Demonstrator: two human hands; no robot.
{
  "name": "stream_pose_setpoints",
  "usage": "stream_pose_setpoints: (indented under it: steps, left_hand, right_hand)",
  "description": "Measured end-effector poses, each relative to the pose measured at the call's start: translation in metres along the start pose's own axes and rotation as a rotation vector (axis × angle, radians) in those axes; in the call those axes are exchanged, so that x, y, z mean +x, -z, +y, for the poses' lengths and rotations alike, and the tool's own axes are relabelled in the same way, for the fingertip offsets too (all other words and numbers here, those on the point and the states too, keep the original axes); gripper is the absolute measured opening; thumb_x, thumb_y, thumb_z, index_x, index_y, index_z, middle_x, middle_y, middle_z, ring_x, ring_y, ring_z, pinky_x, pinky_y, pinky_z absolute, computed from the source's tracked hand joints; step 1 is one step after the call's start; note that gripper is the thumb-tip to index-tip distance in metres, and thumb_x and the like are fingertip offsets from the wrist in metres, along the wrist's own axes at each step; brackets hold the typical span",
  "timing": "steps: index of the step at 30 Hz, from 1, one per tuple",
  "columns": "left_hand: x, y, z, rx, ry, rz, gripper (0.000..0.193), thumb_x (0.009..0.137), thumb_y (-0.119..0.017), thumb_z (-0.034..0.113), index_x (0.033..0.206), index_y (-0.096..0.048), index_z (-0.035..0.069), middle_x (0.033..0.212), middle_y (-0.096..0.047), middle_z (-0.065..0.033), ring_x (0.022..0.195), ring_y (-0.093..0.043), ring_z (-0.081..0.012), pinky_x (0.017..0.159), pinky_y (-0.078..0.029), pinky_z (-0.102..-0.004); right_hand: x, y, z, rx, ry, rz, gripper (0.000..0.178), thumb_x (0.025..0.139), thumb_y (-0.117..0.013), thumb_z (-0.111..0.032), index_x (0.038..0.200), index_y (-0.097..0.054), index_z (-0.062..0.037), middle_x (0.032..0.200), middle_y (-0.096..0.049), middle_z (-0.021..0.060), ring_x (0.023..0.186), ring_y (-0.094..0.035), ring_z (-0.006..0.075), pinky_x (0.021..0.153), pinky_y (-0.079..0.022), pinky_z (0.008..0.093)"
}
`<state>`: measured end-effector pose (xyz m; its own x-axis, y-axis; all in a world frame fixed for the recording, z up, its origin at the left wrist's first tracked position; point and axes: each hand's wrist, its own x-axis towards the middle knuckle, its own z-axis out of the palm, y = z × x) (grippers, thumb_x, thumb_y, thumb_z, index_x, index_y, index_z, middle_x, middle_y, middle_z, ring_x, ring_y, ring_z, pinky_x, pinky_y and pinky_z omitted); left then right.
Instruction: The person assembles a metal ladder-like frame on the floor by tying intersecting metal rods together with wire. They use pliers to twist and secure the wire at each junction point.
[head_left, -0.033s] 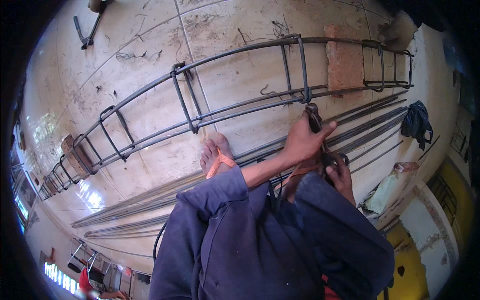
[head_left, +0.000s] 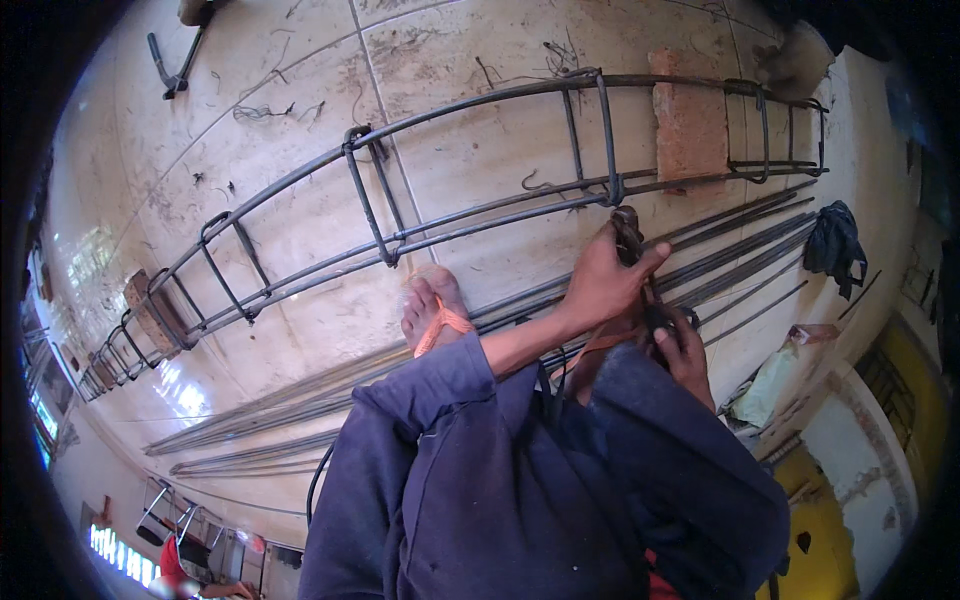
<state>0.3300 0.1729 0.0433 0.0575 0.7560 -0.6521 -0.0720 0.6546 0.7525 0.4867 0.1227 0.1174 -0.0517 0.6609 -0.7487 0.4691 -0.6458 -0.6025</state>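
On the tiled floor (head_left: pixel 300 90), the left hand (head_left: pixel 600 280) is pinching a dark tie tool (head_left: pixel 628 232) against the rebar cage (head_left: pixel 480 215) joint, the right hand (head_left: pixel 682 345) curling around its handle, likely mid-tying, needing a steady twist.

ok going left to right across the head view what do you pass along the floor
left brick → foot in orange sandal → left hand on the rebar cage → right hand → upper brick → dark cloth
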Motion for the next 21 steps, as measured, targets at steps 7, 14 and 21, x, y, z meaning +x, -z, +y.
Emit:
stream_pose_setpoints:
  steps: [7, 14, 21]
  left_hand:
    - [0.003, 0.006, -0.017, 0.076, -0.294, 0.074, 0.045, 0.081, -0.063, 0.037, 0.094, -0.058, -0.006, 0.077, -0.058, -0.0237, 0.072, -0.059, -0.0339, 0.065, -0.045, -0.0408]
    - [-0.004, 0.032, 0.004, 0.124, -0.130, -0.063, 0.040, 0.083, -0.061, 0.034, 0.091, -0.060, -0.005, 0.053, -0.052, -0.0193, 0.052, -0.055, -0.0312, 0.053, -0.041, -0.0395]
    - [0.001, 0.052, -0.001, 0.175, -0.155, -0.088, 0.034, 0.087, -0.055, 0.030, 0.092, -0.062, -0.003, 0.070, -0.060, -0.0200, 0.065, -0.059, -0.0274, 0.062, -0.044, -0.0368]
  right_hand:
    - [0.012, 0.010, -0.014, -0.648, 0.108, -0.017, 0.042, 0.090, -0.046, -0.021, 0.126, -0.041, -0.0011, 0.089, -0.059, 0.0267, 0.083, -0.059, 0.0422, 0.071, -0.045, 0.0470]
    - [0.012, 0.019, -0.020, -0.453, 0.050, -0.112, 0.040, 0.092, -0.043, -0.019, 0.128, -0.040, -0.0020, 0.108, -0.057, 0.0247, 0.103, -0.055, 0.0394, 0.086, -0.042, 0.0421]
    - [0.012, 0.014, -0.017, -0.280, 0.053, -0.116, 0.043, 0.091, -0.044, -0.016, 0.131, -0.037, -0.0018, 0.120, -0.053, 0.0201, 0.113, -0.051, 0.0294, 0.094, -0.039, 0.0364]
